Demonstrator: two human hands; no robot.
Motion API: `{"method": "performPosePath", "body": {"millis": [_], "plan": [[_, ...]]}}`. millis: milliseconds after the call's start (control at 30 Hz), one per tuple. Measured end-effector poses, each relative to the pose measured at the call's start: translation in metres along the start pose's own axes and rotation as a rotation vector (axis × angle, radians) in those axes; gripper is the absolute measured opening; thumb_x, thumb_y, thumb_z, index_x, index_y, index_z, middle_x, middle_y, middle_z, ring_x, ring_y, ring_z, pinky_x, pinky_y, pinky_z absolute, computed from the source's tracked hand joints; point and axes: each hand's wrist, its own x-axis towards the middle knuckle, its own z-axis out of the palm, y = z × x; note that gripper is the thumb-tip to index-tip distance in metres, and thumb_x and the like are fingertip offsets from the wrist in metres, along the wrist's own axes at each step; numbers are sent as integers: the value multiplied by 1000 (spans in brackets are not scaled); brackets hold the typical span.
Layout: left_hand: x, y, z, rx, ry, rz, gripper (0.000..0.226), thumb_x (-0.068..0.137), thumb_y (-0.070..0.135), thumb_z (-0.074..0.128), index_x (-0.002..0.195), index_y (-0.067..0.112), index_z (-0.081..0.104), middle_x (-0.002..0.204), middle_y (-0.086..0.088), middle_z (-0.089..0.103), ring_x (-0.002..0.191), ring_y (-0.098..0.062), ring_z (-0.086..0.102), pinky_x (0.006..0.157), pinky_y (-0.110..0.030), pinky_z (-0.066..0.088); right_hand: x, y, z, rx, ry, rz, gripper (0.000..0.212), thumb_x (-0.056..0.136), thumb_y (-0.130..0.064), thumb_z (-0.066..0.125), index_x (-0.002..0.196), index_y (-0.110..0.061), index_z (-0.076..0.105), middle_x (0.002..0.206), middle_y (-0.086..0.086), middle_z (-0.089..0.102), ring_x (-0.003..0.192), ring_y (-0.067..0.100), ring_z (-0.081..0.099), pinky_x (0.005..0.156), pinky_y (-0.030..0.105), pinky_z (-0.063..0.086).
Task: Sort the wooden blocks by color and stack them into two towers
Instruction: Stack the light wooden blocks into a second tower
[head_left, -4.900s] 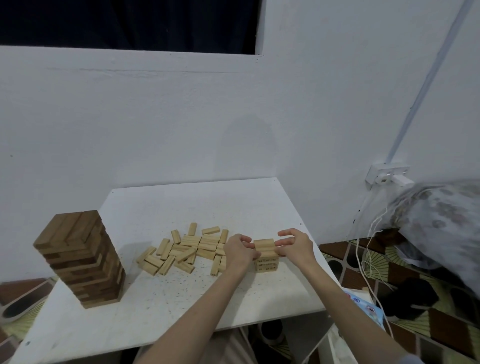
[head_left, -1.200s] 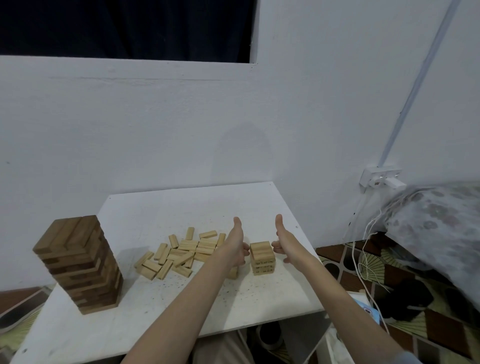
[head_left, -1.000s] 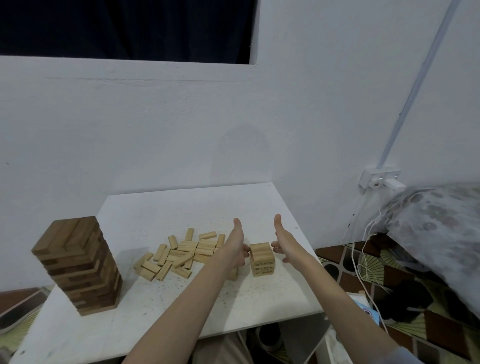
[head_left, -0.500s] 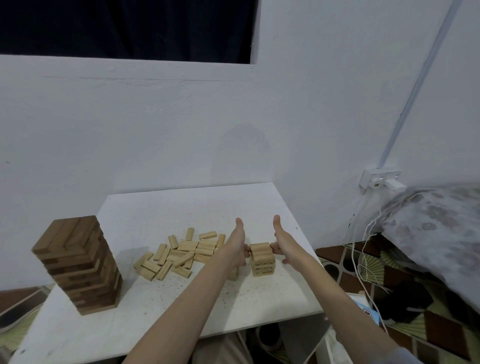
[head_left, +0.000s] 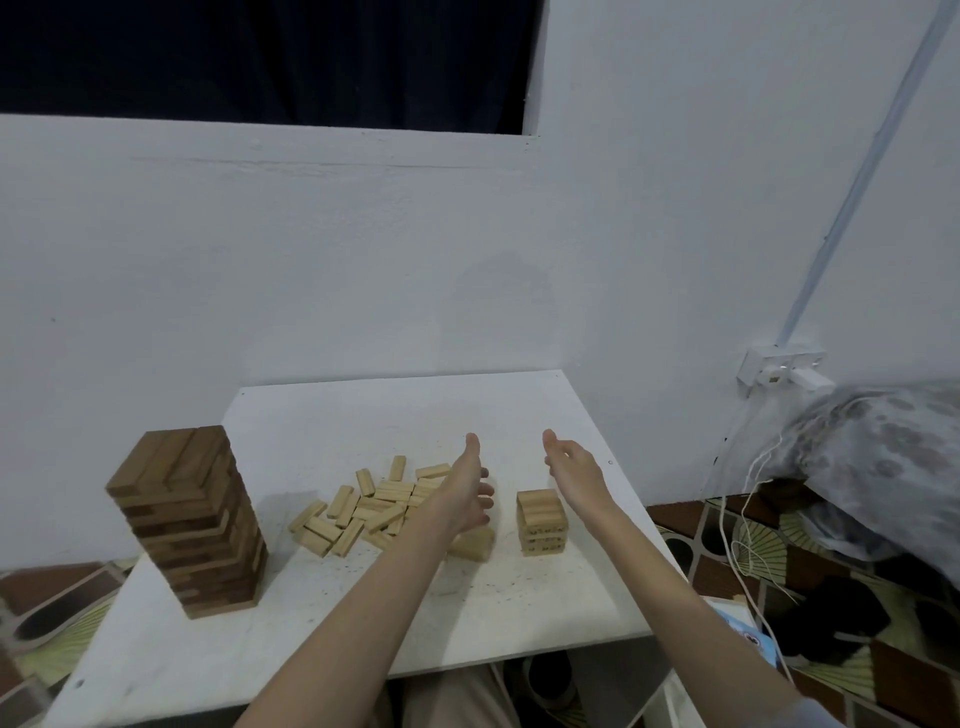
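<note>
Hands have drawn apart from the light tower, fingers loosely spread, holding nothing.

Both bare forearms are reaching from the bottom edge of the frame up toward its centre, the left from lower centre, the right from the lower right corner. The left hand is standing on edge just left of centre, thumb pointing up, fingers loosely curled toward the right and gripping nothing. The right hand is facing it just right of centre, thumb raised, fingers relaxed and gripping nothing. The hands are apart.
</note>
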Motion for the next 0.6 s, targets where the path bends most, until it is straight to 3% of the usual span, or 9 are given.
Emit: {"method": "performPosePath", "body": {"millis": [33, 100, 200, 367, 433, 533, 600], "plan": [[-4, 2, -6, 15, 4, 18, 63, 97, 55, 27, 126, 1, 43, 96, -10, 49, 77, -21, 49, 72, -32, 41, -1, -1, 3, 13, 9, -37, 42, 100, -40, 41, 126, -10, 53, 125, 3, 55, 117, 21, 53, 92, 29, 39], [-9, 3, -22, 59, 33, 64, 46, 99, 45, 36, 115, 4, 48, 92, -8, 49, 73, -20, 45, 62, -30, 37, -1, -3, 13, 18, 20, -111, 31, 98, -29, 49, 123, -12, 57, 123, 3, 59, 113, 20, 56, 88, 26, 41], [-15, -1, -50, 92, 125, 150, 24, 99, 28, 42, 98, 6, 52, 89, -6, 56, 70, -20, 51, 60, -28, 39, -6, -7, 33, 24, 32, -201, 19, 96, -18, 53, 111, -13, 64, 108, 2, 64, 104, 21, 61, 89, 32, 49], [-14, -28, -94, 310, 331, 329, 19, 97, 19, 45, 83, 15, 56, 95, -7, 62, 83, -23, 59, 68, -30, 45, -18, 2, 70, -12, -35, -245, 11, 93, -15, 58, 91, -22, 66, 86, -8, 65, 90, 18, 65, 82, 36, 54], [-17, -42, -104, 426, 401, 373, 14, 96, 16, 47, 89, 12, 59, 97, -4, 62, 86, -17, 57, 65, -18, 45, -23, 13, 83, -74, -55, -250, 11, 92, -17, 59, 89, -25, 66, 84, -9, 65, 84, 16, 65, 78, 34, 55], [-18, -64, -110, 567, 431, 458, 16, 95, 13, 51, 107, 8, 61, 102, -2, 61, 91, -11, 54, 73, -13, 38, -33, 32, 95, -196, -88, -272, 13, 94, -16, 56, 98, -19, 67, 83, -11, 60, 76, 4, 58, 67, 14, 47], [-18, -77, -108, 651, 419, 517, 17, 95, 12, 51, 107, 9, 61, 102, -1, 60, 91, -10, 53, 74, -11, 35, -39, 46, 99, -298, -87, -300, 17, 95, -15, 53, 106, -16, 65, 85, -11, 58, 75, 3, 54, 68, 17, 46]]}}
